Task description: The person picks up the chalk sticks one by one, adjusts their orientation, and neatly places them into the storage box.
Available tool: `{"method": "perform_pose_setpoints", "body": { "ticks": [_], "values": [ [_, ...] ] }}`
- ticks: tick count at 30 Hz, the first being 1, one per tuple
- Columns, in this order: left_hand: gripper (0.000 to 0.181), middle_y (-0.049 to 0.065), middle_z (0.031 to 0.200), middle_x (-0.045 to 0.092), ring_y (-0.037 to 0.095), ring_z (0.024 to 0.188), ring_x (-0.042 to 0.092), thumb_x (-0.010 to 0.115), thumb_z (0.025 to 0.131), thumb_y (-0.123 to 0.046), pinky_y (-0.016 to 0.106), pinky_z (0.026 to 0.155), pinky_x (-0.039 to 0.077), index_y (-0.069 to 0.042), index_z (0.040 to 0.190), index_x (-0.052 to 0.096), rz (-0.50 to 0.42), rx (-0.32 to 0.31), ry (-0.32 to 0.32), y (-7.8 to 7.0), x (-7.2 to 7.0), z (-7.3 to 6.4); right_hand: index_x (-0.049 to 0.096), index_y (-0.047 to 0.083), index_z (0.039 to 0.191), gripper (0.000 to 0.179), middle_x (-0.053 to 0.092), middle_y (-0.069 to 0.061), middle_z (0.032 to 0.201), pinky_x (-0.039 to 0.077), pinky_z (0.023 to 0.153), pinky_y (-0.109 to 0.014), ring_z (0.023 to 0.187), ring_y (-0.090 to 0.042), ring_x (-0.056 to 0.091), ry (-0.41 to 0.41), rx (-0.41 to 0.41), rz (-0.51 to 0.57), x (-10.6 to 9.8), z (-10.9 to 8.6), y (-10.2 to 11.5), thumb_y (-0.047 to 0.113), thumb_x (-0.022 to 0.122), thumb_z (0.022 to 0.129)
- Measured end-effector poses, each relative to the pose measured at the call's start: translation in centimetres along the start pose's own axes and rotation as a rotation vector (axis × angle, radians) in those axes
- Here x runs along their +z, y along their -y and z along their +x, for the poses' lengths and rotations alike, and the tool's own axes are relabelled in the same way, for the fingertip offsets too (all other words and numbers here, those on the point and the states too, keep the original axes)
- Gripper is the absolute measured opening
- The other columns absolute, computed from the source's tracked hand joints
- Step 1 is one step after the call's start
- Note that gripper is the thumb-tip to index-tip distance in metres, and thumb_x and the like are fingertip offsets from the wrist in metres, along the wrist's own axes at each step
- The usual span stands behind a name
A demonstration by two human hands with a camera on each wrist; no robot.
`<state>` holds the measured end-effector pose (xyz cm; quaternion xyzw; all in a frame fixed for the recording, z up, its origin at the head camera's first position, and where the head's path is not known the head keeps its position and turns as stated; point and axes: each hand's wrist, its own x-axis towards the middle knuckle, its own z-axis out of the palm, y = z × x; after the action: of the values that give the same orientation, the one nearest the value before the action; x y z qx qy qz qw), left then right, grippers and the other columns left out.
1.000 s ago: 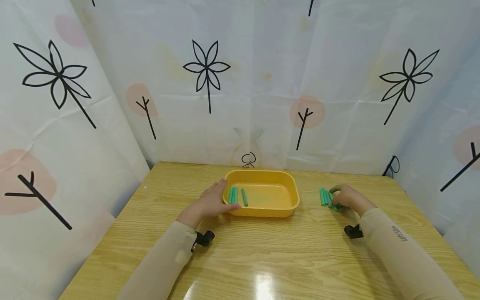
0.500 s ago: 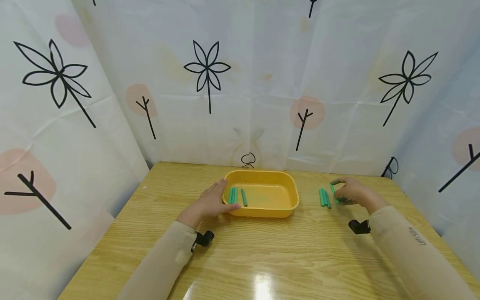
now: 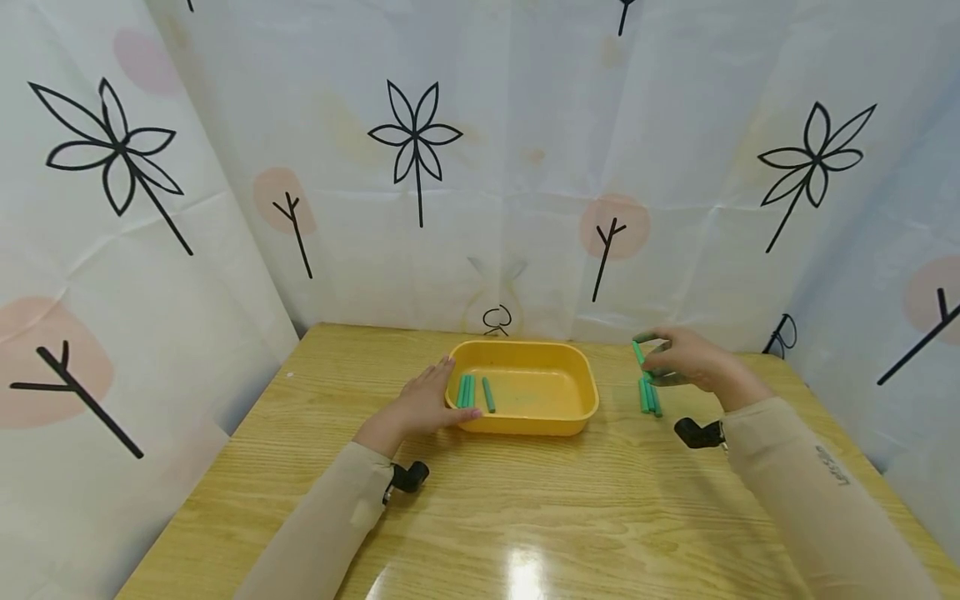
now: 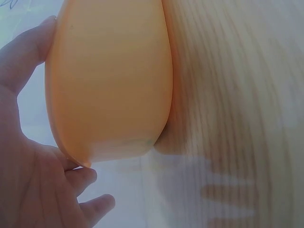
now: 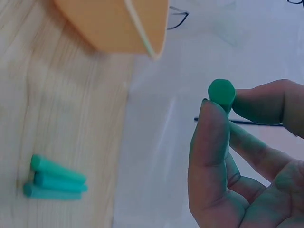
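A yellow plastic tray [image 3: 525, 423] stands on the table, and my left hand [image 3: 426, 400] holds its left end, thumb over the front rim. Several green chalk sticks [image 3: 467, 390] lie inside on the left, one apart and slightly slanted. Between thumb and fingertips my right hand [image 3: 686, 360] pinches another green chalk stick [image 5: 222, 92], raised above the table. Green dust coats the fingers of that hand. Below it, three green chalk sticks [image 3: 649, 397] lie side by side on the wood, right of the tray.
The wooden table [image 3: 480, 500] ends at the back and sides against a white patterned cloth [image 3: 510, 183]. A black wrist mount [image 3: 699, 433] sticks out at the right wrist, another black mount [image 3: 408, 477] at the left.
The right hand has drawn one chalk stick away from the group on the table, then lifted it and moved left with it. The left hand and tray have stayed put.
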<state>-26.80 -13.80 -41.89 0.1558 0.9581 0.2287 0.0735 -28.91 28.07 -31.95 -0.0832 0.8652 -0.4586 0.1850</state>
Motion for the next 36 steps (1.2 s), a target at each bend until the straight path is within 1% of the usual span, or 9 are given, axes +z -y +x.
{"method": "perform_pose_setpoints", "body": {
  "ticks": [7, 15, 18, 23, 26, 30, 33, 36],
  "values": [
    [0.113, 0.013, 0.167, 0.008, 0.038, 0.152, 0.011, 0.061, 0.086, -0.073, 0.06, 0.119, 0.012, -0.007, 0.162, 0.009, 0.001, 0.006, -0.002, -0.1, -0.1, 0.0, 0.027, -0.005, 0.153, 0.066, 0.057, -0.015, 0.101, 0.057, 0.081, -0.039, 0.08, -0.023, 0.064, 0.028, -0.013, 0.071, 1.5, 0.9, 2.2, 0.005, 0.06, 0.097],
    [0.115, 0.014, 0.167, 0.008, 0.038, 0.152, 0.01, 0.06, 0.085, -0.074, 0.061, 0.118, 0.012, -0.006, 0.162, 0.009, -0.011, 0.013, -0.003, -0.2, -0.2, -0.1, 0.031, -0.002, 0.153, 0.063, 0.055, -0.018, 0.108, 0.057, 0.082, -0.037, 0.082, -0.022, 0.061, 0.039, -0.044, 0.105, 3.8, 2.1, 4.6, 0.002, 0.059, 0.097],
    [0.114, 0.013, 0.167, 0.008, 0.038, 0.152, 0.01, 0.06, 0.085, -0.074, 0.061, 0.118, 0.012, -0.007, 0.162, 0.008, -0.005, 0.01, -0.004, -0.1, -0.1, 0.0, 0.032, -0.002, 0.153, 0.062, 0.055, -0.019, 0.108, 0.056, 0.085, -0.04, 0.082, -0.023, 0.061, 0.047, -0.054, 0.115, 4.7, 2.7, 5.2, 0.001, 0.059, 0.096],
    [0.114, 0.011, 0.168, 0.006, 0.037, 0.153, 0.009, 0.058, 0.085, -0.075, 0.06, 0.119, 0.012, -0.009, 0.162, 0.006, 0.013, 0.005, 0.0, 0.1, 0.1, 0.1, 0.032, -0.001, 0.153, 0.062, 0.054, -0.02, 0.111, 0.053, 0.093, -0.049, 0.083, -0.023, 0.063, 0.063, -0.059, 0.151, 6.2, 3.7, 5.8, 0.0, 0.059, 0.096],
    [0.114, 0.011, 0.168, 0.006, 0.036, 0.153, 0.009, 0.058, 0.085, -0.076, 0.06, 0.119, 0.012, -0.01, 0.162, 0.005, 0.008, 0.001, -0.002, 0.1, 0.1, 0.1, 0.034, 0.001, 0.153, 0.063, 0.053, -0.021, 0.114, 0.051, 0.096, -0.052, 0.083, -0.022, 0.063, 0.061, -0.048, 0.181, 7.1, 4.3, 6.1, -0.001, 0.06, 0.096],
    [0.114, 0.011, 0.168, 0.007, 0.037, 0.153, 0.009, 0.059, 0.085, -0.075, 0.06, 0.119, 0.011, -0.01, 0.162, 0.006, 0.001, 0.002, -0.006, 0.1, 0.1, 0.1, 0.037, 0.003, 0.152, 0.062, 0.054, -0.021, 0.113, 0.052, 0.095, -0.051, 0.082, -0.022, 0.064, 0.047, -0.03, 0.207, 8.3, 5.2, 6.3, -0.001, 0.061, 0.095],
    [0.114, 0.011, 0.168, 0.007, 0.037, 0.152, 0.009, 0.059, 0.085, -0.075, 0.06, 0.119, 0.011, -0.009, 0.162, 0.007, 0.001, 0.004, -0.006, 0.0, 0.0, 0.0, 0.037, 0.002, 0.151, 0.063, 0.054, -0.02, 0.111, 0.055, 0.091, -0.047, 0.08, -0.021, 0.065, 0.037, -0.024, 0.223, 9.2, 5.9, 6.4, -0.002, 0.062, 0.094],
    [0.114, 0.011, 0.168, 0.007, 0.037, 0.153, 0.009, 0.059, 0.085, -0.075, 0.06, 0.119, 0.011, -0.009, 0.162, 0.007, 0.001, 0.005, -0.004, 0.0, 0.0, 0.0, 0.037, 0.0, 0.151, 0.063, 0.053, -0.02, 0.111, 0.054, 0.092, -0.047, 0.079, -0.021, 0.064, 0.038, -0.025, 0.249, 10.0, 6.4, 6.3, -0.003, 0.063, 0.093]
  ]
}}
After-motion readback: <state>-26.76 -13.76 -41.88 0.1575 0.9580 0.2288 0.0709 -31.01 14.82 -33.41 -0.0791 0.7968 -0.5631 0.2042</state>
